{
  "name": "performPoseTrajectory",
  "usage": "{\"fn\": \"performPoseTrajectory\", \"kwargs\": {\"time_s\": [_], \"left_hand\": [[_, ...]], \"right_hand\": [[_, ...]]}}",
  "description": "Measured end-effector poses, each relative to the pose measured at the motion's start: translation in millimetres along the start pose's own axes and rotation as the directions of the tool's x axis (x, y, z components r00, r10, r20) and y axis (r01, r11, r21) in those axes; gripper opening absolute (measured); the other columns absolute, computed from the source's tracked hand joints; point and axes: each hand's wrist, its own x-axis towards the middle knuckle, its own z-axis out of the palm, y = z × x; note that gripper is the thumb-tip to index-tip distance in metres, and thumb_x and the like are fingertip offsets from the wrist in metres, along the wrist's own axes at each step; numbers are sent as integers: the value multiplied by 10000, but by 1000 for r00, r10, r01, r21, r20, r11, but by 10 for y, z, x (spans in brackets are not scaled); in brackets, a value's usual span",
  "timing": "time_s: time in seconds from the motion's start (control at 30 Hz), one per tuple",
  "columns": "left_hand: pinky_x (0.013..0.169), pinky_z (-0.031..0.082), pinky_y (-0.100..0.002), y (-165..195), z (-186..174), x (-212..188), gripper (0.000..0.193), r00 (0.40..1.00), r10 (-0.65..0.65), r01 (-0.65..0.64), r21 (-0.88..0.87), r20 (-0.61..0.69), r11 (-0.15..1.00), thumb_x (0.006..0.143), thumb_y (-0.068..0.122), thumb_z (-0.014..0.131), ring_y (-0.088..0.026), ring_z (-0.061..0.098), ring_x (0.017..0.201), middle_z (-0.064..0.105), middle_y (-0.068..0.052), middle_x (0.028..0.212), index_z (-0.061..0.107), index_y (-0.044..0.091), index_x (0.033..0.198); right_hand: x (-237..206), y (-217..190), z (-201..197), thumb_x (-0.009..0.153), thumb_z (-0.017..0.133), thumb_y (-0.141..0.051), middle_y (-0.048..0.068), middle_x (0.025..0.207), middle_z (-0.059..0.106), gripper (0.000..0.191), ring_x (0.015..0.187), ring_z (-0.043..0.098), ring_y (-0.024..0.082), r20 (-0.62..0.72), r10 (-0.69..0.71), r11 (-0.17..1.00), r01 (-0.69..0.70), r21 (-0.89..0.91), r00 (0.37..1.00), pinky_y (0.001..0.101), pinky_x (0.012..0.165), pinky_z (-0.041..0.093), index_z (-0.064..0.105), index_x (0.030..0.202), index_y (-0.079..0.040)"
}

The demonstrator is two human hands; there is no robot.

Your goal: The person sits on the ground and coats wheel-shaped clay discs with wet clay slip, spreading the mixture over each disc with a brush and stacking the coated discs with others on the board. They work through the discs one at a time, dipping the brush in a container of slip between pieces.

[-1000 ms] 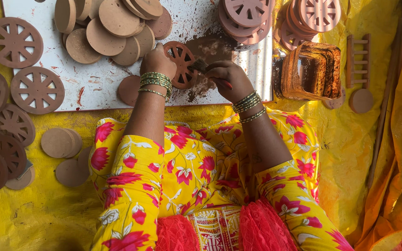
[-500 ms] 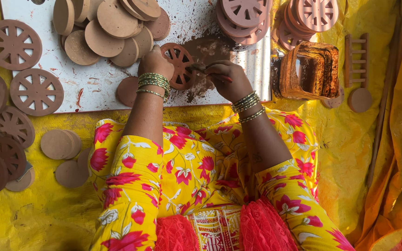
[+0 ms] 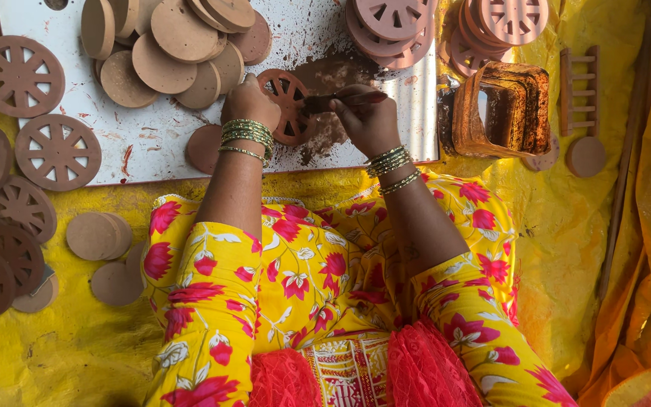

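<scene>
Gripping a thin dark blade tool (image 3: 344, 99), the right hand (image 3: 371, 120) is pressing its tip against a round reddish-brown clay spoked wheel (image 3: 286, 105). Left hand (image 3: 249, 102) is closing over that wheel's left edge, steadying it on the white board (image 3: 152, 143), near a pile of plain clay discs (image 3: 167, 45).

Yellow sleeves (image 3: 212, 301) printed with red and pink flowers, and stacked green-and-gold bangles (image 3: 246, 136) on both wrists.

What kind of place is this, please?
Probably a small clay craft workspace on the floor: stacked plain clay discs, cut spoked wheels laid on a yellow sheet, and a white work board.
</scene>
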Motion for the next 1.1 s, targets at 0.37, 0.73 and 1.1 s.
{"fn": "performPoseTrajectory", "kwargs": {"time_s": [0.37, 0.73, 1.1], "left_hand": [[893, 559, -480, -2, -7, -1, 313, 1000, -7, 7, 15, 8, 1000, 903, 158, 659, -378, 681, 1088, 714, -200, 1130, 631, 60, 1199], [906, 559, -477, 35, -74, -44, 339, 998, -42, 40, 27, 42, 999, 911, 159, 645, -375, 675, 1108, 708, -196, 1150, 612, 66, 1236], [901, 555, -485, 12, -50, -18, 337, 999, -34, 33, 19, 24, 999, 889, 144, 650, -397, 669, 1104, 700, -219, 1153, 623, 70, 1217]], "right_hand": [[65, 28, -58, 936, 815, -251, 92, 783, 761, 243, 717, 733, 156, -43, 12, 995, -16, -95, 999, 283, 610, 544, 713, 912, -32], [25, -77, 38, 923, 796, -282, 133, 773, 677, 290, 732, 678, 338, 4, -147, 920, 138, -365, 989, 429, 630, 529, 627, 846, -59], [29, -76, 52, 940, 790, -279, 112, 758, 688, 281, 729, 688, 314, 29, -112, 920, 115, -374, 993, 414, 638, 524, 642, 842, -62]]}}
